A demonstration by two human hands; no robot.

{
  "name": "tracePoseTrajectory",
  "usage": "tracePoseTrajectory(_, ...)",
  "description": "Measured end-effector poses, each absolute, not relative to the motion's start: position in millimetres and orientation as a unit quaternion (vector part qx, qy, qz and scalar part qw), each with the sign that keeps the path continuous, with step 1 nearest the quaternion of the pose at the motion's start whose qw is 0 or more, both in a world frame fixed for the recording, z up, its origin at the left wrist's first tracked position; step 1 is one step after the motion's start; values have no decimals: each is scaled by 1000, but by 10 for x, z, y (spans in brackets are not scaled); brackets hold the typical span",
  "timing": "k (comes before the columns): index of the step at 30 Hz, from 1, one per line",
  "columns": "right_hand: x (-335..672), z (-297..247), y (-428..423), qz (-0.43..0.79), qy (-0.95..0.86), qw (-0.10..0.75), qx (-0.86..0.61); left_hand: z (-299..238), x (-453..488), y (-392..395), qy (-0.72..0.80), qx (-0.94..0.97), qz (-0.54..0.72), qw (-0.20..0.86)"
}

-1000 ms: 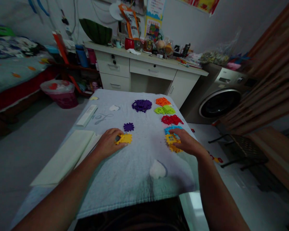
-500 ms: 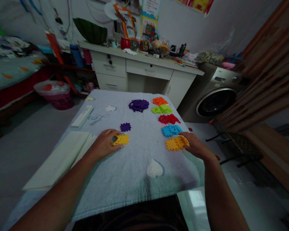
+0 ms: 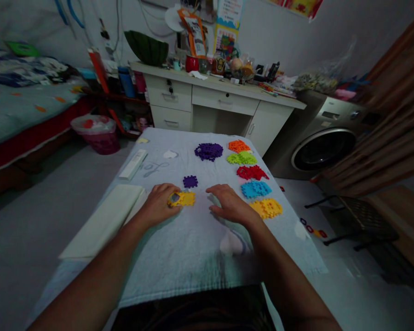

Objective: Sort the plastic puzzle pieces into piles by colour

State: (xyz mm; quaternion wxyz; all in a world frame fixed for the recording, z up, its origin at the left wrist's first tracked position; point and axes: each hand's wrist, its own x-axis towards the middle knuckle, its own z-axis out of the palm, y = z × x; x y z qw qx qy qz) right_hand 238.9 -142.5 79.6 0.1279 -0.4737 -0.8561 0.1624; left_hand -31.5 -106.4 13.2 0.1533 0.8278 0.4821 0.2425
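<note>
My left hand (image 3: 161,204) is closed round the left end of a yellow notched-edge plastic piece (image 3: 187,198), which lies at the table's middle. Its gripped end shows a framed opening; whether it is one piece or two joined ones I cannot tell. Just above lies a flat purple square piece (image 3: 190,181) with toothed edges. To the right, my right hand (image 3: 229,204) hovers over the cloth, thumb and fingers apart, with nothing visible between them. Beyond its wrist sits a pile of yellow pieces (image 3: 269,208).
Piles of blue (image 3: 256,189), red (image 3: 251,173), green (image 3: 242,158) and orange pieces (image 3: 238,146) line the right side. A purple pile (image 3: 209,151) sits at the back. A folded cream cloth (image 3: 103,223) and a white box (image 3: 133,164) lie left.
My right hand has left the yellow pile and moved left toward the middle. My left hand keeps its hold on the yellow piece. The whole view has shifted to the right.
</note>
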Motion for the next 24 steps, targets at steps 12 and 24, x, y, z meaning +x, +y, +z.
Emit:
tracePoseTrajectory(12,1895,386,-1231,168,-865,189,-433,150,-336,-1044,496,818,235,175)
tracePoseTrajectory(24,2073,367,-1193,258,-770,277,-514,185,-348,-1051,487,824,218,192)
